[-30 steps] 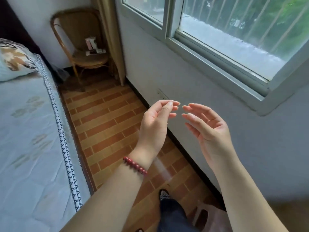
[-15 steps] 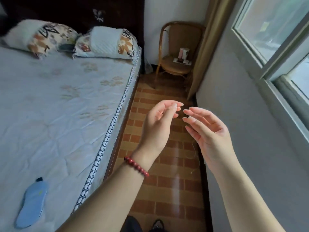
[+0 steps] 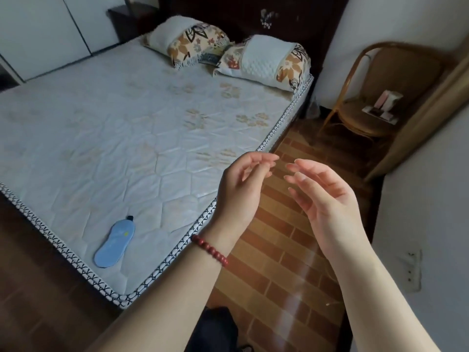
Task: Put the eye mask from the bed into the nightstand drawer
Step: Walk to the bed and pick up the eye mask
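A light blue eye mask [image 3: 115,243] lies flat on the bed [image 3: 121,128], near the mattress's front corner. My left hand [image 3: 242,193], with a red bead bracelet on its wrist, hovers above the bed's right edge, fingers loosely bent and holding nothing. My right hand [image 3: 327,199] floats beside it over the brick floor, palm facing left, fingers relaxed and empty. Both hands are well to the right of and above the mask. A dark nightstand [image 3: 132,20] stands at the far left of the headboard; no drawer shows.
Two patterned pillows [image 3: 228,52] lie at the head of the bed. A wicker chair [image 3: 375,97] with small items on its seat stands in the far right corner beside a curtain [image 3: 429,110]. A brick-tiled aisle [image 3: 279,250] runs between bed and wall.
The view has swung left from the window and wall to the bed, bringing the eye mask, the whole mattress and the nightstand into sight. My hands keep the same raised, empty pose.
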The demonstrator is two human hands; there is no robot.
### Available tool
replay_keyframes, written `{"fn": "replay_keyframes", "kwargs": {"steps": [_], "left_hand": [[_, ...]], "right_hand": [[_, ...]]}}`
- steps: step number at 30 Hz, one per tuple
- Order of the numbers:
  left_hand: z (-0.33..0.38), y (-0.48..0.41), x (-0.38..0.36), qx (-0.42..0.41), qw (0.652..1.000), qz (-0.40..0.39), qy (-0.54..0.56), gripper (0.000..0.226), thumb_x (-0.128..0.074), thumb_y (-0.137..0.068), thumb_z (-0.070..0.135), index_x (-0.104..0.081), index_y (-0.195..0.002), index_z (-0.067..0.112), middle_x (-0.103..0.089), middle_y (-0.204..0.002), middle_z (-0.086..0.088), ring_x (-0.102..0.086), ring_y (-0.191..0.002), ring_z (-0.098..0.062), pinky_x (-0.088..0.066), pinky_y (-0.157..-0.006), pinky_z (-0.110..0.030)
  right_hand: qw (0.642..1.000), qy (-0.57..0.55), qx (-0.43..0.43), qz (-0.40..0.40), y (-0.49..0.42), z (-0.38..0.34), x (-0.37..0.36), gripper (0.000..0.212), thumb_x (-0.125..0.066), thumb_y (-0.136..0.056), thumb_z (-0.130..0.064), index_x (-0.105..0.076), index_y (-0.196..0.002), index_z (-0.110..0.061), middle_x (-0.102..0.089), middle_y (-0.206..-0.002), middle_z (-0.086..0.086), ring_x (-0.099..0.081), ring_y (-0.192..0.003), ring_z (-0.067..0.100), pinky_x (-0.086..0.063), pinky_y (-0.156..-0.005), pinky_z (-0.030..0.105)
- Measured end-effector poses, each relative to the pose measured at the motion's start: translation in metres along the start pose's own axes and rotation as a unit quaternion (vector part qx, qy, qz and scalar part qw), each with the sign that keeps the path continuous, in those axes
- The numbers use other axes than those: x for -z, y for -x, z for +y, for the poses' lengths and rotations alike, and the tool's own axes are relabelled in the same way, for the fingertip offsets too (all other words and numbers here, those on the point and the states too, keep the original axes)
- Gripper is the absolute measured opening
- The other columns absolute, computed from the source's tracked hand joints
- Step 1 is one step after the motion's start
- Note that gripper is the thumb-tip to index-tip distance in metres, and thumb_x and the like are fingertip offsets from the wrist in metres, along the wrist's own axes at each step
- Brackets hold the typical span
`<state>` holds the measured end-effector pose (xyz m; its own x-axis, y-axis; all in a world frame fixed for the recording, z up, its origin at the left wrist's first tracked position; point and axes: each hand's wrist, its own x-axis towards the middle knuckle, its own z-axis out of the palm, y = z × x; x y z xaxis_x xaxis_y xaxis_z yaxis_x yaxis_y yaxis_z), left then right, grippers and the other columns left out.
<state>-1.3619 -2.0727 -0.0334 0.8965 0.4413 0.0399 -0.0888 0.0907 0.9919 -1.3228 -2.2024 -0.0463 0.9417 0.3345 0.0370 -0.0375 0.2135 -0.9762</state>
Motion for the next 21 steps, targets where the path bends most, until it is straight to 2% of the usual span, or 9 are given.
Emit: {"fn": "replay_keyframes", "kwargs": {"steps": [7, 11, 13, 17, 21], "left_hand": [[0.007, -0.044, 0.016, -0.007, 0.999, 0.032, 0.002, 0.017, -0.053, -0.091, 0.014, -0.069, -0.091, 0.019, -0.071, -0.09, 0.012, -0.066, -0.083, 0.001, -0.041, -0.062, 0.0], [0.011, -0.068, 0.036, -0.023, 0.999, 0.047, -0.006, 0.016, -0.055, -0.09, 0.017, -0.069, -0.088, 0.025, -0.071, -0.091, 0.015, -0.067, -0.087, -0.002, -0.041, -0.062, 0.0], [0.014, -0.078, 0.05, -0.032, 0.998, 0.053, -0.007, 0.017, -0.055, -0.09, 0.017, -0.069, -0.088, 0.026, -0.071, -0.094, 0.014, -0.067, -0.088, -0.003, -0.041, -0.063, 0.0], [0.016, -0.094, 0.078, -0.042, 0.995, 0.085, -0.016, 0.018, -0.055, -0.09, 0.017, -0.069, -0.087, 0.028, -0.072, -0.098, 0.009, -0.067, -0.089, -0.005, -0.042, -0.064, -0.001], [0.017, -0.109, 0.106, -0.045, 0.99, 0.131, -0.014, 0.018, -0.055, -0.09, 0.015, -0.069, -0.088, 0.026, -0.072, -0.098, 0.008, -0.067, -0.089, -0.004, -0.042, -0.066, -0.002]], "right_hand": [[1.0, -0.023, -0.003, -0.019, -0.052, 0.001, -0.023, 0.014, -0.068, -0.08, -0.02, -0.074, -0.089, -0.029, -0.074, -0.099, -0.004, -0.066, -0.093, 0.01, -0.051, -0.082, 0.024], [0.999, -0.021, -0.004, -0.046, -0.08, 0.004, -0.046, 0.015, -0.066, -0.084, -0.017, -0.072, -0.094, -0.027, -0.074, -0.103, -0.003, -0.065, -0.097, 0.011, -0.049, -0.087, 0.028], [0.998, -0.03, -0.004, -0.055, -0.093, 0.008, -0.062, 0.016, -0.065, -0.085, -0.015, -0.072, -0.093, -0.027, -0.074, -0.101, -0.004, -0.065, -0.095, 0.01, -0.048, -0.085, 0.027], [0.995, -0.034, -0.008, -0.094, -0.112, 0.015, -0.094, 0.015, -0.067, -0.079, -0.022, -0.073, -0.089, -0.031, -0.075, -0.1, -0.007, -0.066, -0.097, 0.009, -0.049, -0.078, 0.02], [0.99, -0.029, -0.017, -0.14, -0.134, 0.023, -0.124, 0.014, -0.071, -0.078, -0.023, -0.073, -0.088, -0.032, -0.075, -0.098, -0.009, -0.066, -0.098, 0.01, -0.048, -0.08, 0.022]]}}
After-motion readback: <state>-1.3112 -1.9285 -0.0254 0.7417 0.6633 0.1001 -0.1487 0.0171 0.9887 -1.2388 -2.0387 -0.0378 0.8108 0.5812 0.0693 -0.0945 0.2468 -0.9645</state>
